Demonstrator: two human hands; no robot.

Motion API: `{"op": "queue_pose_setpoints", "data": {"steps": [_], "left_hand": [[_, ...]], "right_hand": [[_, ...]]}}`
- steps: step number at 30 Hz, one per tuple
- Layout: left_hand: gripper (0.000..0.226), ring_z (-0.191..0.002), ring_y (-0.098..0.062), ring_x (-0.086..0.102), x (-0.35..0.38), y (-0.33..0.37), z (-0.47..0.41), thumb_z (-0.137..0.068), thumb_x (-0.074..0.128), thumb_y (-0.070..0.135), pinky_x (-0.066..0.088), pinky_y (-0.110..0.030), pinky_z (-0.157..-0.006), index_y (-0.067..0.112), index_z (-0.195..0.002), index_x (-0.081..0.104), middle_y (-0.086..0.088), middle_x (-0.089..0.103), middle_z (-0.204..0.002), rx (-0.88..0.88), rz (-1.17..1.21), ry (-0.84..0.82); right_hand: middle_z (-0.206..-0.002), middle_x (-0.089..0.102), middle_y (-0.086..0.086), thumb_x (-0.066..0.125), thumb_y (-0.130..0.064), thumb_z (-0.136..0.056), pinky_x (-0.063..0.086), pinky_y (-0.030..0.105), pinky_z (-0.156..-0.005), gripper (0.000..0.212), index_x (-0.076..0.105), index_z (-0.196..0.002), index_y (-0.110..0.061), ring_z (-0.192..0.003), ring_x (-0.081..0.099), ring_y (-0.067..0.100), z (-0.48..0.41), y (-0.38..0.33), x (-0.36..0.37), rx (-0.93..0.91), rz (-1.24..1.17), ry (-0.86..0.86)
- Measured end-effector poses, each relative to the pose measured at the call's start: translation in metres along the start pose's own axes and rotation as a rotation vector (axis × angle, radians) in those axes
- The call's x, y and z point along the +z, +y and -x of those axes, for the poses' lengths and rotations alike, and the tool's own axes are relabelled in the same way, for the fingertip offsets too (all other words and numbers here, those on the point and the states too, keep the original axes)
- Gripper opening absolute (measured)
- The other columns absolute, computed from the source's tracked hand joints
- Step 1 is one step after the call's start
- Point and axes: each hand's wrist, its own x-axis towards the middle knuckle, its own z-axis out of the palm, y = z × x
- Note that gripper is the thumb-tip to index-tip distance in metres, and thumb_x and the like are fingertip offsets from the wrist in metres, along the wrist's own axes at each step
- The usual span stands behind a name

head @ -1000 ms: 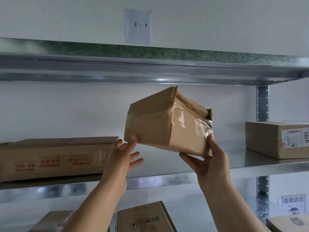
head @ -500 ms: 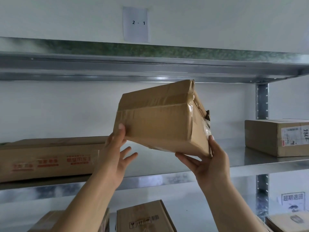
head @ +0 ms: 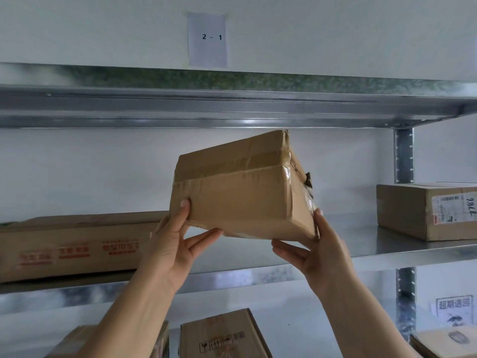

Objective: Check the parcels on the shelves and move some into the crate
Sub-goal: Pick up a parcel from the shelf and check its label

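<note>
Both forearms reach up from the lower edge of the view, past three cardboard parcels lying on the lower level: one at the left [head: 77, 339], one in the middle [head: 222, 334] and one at the right corner [head: 444, 342]. The left hand [head: 170, 244] pinches the lower left corner of a taped cardboard parcel [head: 240, 200], thumb on its front face and fingers [head: 206, 235] under its bottom. The right hand [head: 320, 254] grips the opposite end, thumb up against the taped side and fingers spread beneath. The parcel is held tilted in the air, clear of the middle shelf [head: 374, 244] behind it. On that shelf a long flat carton [head: 72, 249] with red print lies at the left and a labelled box [head: 423, 210] sits at the right, each well apart from the held parcel. Above runs the upper shelf [head: 232, 107], and on the wall over it hangs a paper sheet [head: 208, 40] reading "2 - 1"
</note>
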Motion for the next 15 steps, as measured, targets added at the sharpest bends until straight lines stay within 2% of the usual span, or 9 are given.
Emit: {"op": "queue_pose_setpoints", "data": {"steps": [2, 4, 6, 8, 10, 11, 13, 15], "left_hand": [[0.052, -0.104, -0.035, 0.073, 0.0, -0.001, 0.002, -0.091, 0.068, 0.032, 0.06, -0.057, -0.082, 0.012, -0.137, 0.057, -0.007, 0.07, -0.13, 0.041, -0.007, 0.014], [0.056, -0.101, -0.035, 0.074, 0.002, -0.001, 0.005, -0.089, 0.068, 0.031, 0.057, -0.059, -0.085, 0.011, -0.139, 0.055, -0.006, 0.069, -0.131, 0.08, -0.008, 0.021], [0.057, -0.099, -0.036, 0.074, 0.004, 0.0, 0.008, -0.087, 0.069, 0.029, 0.057, -0.059, -0.086, 0.012, -0.139, 0.054, -0.007, 0.069, -0.131, 0.118, -0.017, 0.032], [0.056, -0.096, -0.035, 0.075, 0.007, 0.001, 0.01, -0.086, 0.069, 0.027, 0.057, -0.058, -0.086, 0.013, -0.138, 0.055, -0.007, 0.069, -0.13, 0.157, -0.027, 0.05], [0.059, -0.094, -0.033, 0.076, 0.01, 0.002, 0.012, -0.083, 0.071, 0.028, 0.058, -0.058, -0.088, 0.014, -0.138, 0.054, -0.006, 0.069, -0.13, 0.181, -0.034, 0.067], [0.061, -0.093, -0.032, 0.076, 0.012, 0.003, 0.013, -0.082, 0.072, 0.029, 0.057, -0.058, -0.09, 0.014, -0.138, 0.054, -0.006, 0.069, -0.13, 0.188, -0.037, 0.076], [0.063, -0.092, -0.032, 0.077, 0.014, 0.006, 0.014, -0.081, 0.073, 0.032, 0.059, -0.057, -0.088, 0.013, -0.138, 0.054, -0.006, 0.067, -0.131, 0.2, -0.043, 0.092], [0.064, -0.092, -0.033, 0.076, 0.014, 0.01, 0.014, -0.08, 0.074, 0.036, 0.06, -0.056, -0.084, 0.012, -0.136, 0.053, -0.008, 0.066, -0.132, 0.209, -0.051, 0.105]], "right_hand": [[-0.124, 0.064, 0.016, 0.055, -0.044, -0.103, 0.058, 0.059, -0.089, 0.036, 0.059, -0.129, -0.019, -0.103, 0.069, 0.045, -0.001, 0.0, -0.001, -0.017, 0.08, 0.037], [-0.133, 0.059, 0.01, 0.054, -0.042, -0.103, 0.053, 0.058, -0.098, 0.043, 0.053, -0.142, -0.024, -0.121, 0.06, 0.036, -0.001, -0.002, 0.0, -0.053, 0.159, 0.053], [-0.134, 0.058, 0.0, 0.055, -0.042, -0.103, 0.043, 0.054, -0.108, 0.047, 0.05, -0.147, -0.026, -0.128, 0.051, 0.025, 0.003, -0.004, 0.002, -0.108, 0.248, 0.028], [-0.122, 0.059, -0.014, 0.053, -0.044, -0.103, 0.036, 0.046, -0.113, 0.041, 0.054, -0.141, -0.03, -0.123, 0.048, 0.011, 0.012, -0.008, 0.003, -0.193, 0.316, -0.028], [-0.106, 0.065, -0.03, 0.05, -0.048, -0.101, 0.035, 0.034, -0.106, 0.026, 0.062, -0.122, -0.039, -0.111, 0.054, -0.003, 0.022, -0.011, 0.008, -0.275, 0.361, -0.092], [-0.103, 0.067, -0.036, 0.049, -0.053, -0.098, 0.035, 0.029, -0.102, 0.028, 0.065, -0.118, -0.044, -0.107, 0.057, -0.012, 0.026, -0.011, 0.01, -0.309, 0.388, -0.15], [-0.117, 0.063, -0.042, 0.051, -0.065, -0.085, 0.035, 0.022, -0.098, 0.046, 0.06, -0.128, -0.052, -0.108, 0.052, -0.024, 0.032, -0.01, 0.01, -0.361, 0.446, -0.27], [-0.133, 0.055, -0.041, 0.058, -0.075, -0.071, 0.037, 0.017, -0.097, 0.071, 0.052, -0.138, -0.054, -0.114, 0.049, -0.026, 0.032, -0.009, 0.009, -0.393, 0.457, -0.357]]}}
